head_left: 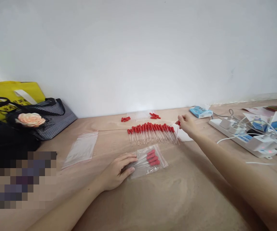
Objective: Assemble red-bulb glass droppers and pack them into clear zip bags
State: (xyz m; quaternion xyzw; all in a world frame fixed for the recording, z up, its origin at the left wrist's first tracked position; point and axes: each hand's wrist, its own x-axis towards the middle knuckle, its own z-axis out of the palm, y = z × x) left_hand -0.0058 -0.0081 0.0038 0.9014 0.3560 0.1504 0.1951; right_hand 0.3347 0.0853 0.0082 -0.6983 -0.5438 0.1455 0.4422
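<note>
Pinching dropper (177, 124): right hand (187, 124) | gripping edge of bag (142, 172): left hand (117, 170) | narrow gap, bag to dropper row (148, 127)

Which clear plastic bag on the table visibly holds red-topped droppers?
The bag touched by the left hand: red-topped droppers show inside it. The flat clear plastic farther left shows no red.

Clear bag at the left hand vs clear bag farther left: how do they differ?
The near bag holds red-topped droppers; none show in the left bag. The left hand touches the near bag; the left bag lies untouched. Both are clear plastic, lying on the table.
</note>
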